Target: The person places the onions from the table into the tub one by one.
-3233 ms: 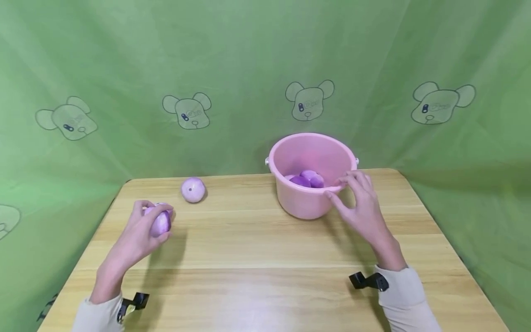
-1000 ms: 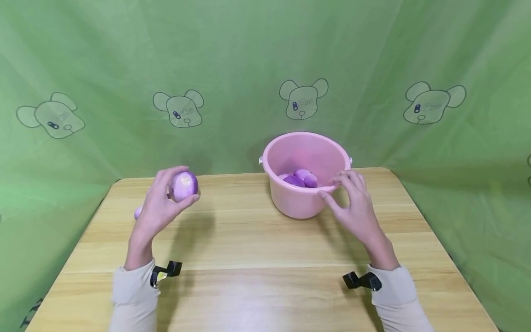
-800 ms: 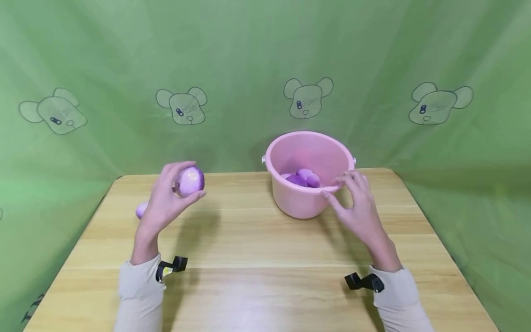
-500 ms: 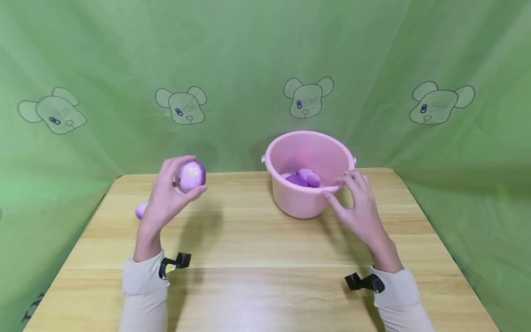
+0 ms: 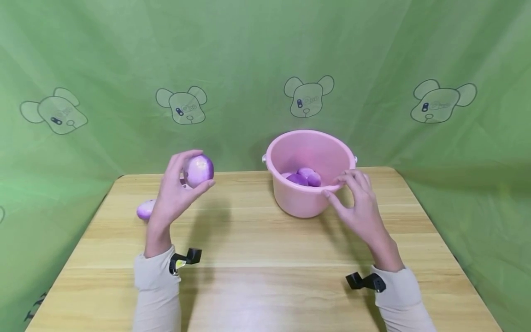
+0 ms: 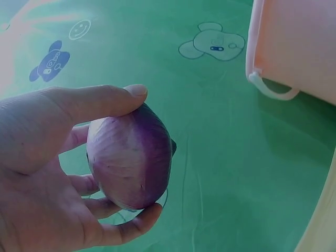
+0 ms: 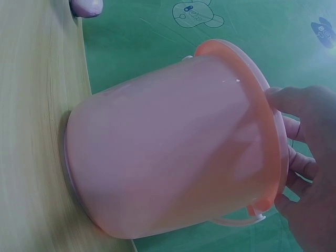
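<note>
In the head view my left hand holds a purple-and-white onion up over the back left of the table. The left wrist view shows the thumb on one side of this onion and the fingers round the other. My right hand grips the near right rim of a pink bucket, thumb outside and fingers over the edge. Several onions lie at the bottom of the bucket. Another onion rests on the table, partly hidden behind my left hand.
The bucket stands upright near the back edge of the wooden table. A green curtain with bear-head prints hangs right behind it and along both sides. The bucket's white handle hangs down in the left wrist view.
Over the last second my left hand has risen and moved right with the onion. The onion that stood at the back left 3.2 s ago no longer shows there. My right hand keeps the rim.
</note>
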{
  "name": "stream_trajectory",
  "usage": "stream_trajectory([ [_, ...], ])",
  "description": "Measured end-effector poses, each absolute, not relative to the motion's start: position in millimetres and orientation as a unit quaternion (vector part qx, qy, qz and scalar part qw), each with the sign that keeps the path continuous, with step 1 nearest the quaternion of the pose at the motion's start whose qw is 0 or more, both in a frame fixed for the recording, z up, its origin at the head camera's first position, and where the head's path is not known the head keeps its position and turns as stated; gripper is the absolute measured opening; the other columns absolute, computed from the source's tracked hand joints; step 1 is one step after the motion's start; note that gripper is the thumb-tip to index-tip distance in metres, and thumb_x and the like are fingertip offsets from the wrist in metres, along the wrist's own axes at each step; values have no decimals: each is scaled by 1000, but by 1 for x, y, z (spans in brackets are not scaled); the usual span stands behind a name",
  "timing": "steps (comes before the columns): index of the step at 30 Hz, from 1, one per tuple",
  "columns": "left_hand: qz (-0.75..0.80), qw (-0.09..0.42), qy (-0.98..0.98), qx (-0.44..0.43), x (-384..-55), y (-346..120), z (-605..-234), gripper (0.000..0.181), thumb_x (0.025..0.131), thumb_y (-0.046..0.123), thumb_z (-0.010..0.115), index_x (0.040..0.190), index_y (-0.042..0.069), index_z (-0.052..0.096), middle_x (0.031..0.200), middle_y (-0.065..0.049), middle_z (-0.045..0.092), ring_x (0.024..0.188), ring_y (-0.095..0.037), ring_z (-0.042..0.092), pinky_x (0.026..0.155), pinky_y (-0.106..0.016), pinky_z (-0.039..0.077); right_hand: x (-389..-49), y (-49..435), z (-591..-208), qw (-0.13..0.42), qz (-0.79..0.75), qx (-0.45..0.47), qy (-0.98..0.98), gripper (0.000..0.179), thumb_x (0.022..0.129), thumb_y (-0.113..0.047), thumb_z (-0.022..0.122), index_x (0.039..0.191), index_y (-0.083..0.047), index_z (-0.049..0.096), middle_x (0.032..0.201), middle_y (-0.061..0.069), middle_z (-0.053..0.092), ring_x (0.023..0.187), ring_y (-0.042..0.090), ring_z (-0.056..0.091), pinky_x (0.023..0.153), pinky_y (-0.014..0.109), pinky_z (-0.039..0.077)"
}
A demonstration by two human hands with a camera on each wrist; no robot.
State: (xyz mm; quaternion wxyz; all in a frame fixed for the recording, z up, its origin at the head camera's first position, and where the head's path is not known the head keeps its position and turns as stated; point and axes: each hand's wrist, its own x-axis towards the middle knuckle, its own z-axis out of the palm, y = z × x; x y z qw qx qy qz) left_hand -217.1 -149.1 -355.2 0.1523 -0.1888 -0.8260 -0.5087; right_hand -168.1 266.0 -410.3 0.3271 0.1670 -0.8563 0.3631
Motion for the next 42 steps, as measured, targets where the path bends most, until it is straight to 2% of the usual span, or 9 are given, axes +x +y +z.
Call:
stream_trajectory([
  [16, -523, 154, -814, -201, -220, -128, -355, 68, 81, 14, 88, 142, 16, 57, 139, -12, 48, 118, -27, 52, 93, -48, 51, -168, 267, -409, 326, 365, 165, -856, 32, 82, -5, 84, 107, 3, 67, 113, 15, 59, 113, 27, 47, 97, 48, 42],
  [22, -526, 147, -811, -209, -219, -123, -358, 70, 80, 14, 88, 143, 18, 57, 139, -11, 48, 116, -25, 53, 91, -46, 54, -168, 266, -409, 323, 364, 165, -858, 33, 81, -6, 84, 107, 4, 67, 114, 15, 59, 113, 27, 47, 97, 48, 42],
  [30, -524, 145, -811, -215, -219, -121, -359, 71, 80, 13, 89, 143, 14, 57, 139, -12, 48, 116, -24, 52, 89, -46, 55, -169, 266, -410, 326, 366, 166, -856, 32, 81, -7, 85, 107, 2, 67, 113, 15, 60, 112, 27, 47, 97, 47, 41],
  [38, -532, 148, -805, -219, -219, -117, -360, 71, 80, 17, 89, 143, 21, 57, 140, -7, 50, 118, -24, 54, 94, -47, 55, -169, 266, -411, 323, 369, 164, -856, 33, 81, -6, 85, 107, 4, 67, 114, 15, 60, 115, 28, 47, 99, 50, 41],
  [42, -543, 155, -794, -227, -220, -113, -361, 70, 81, 16, 89, 143, 19, 57, 140, -7, 50, 119, -23, 54, 95, -46, 56, -169, 266, -410, 323, 368, 165, -856, 32, 81, -5, 84, 107, 3, 67, 114, 15, 60, 115, 29, 47, 100, 50, 41],
])
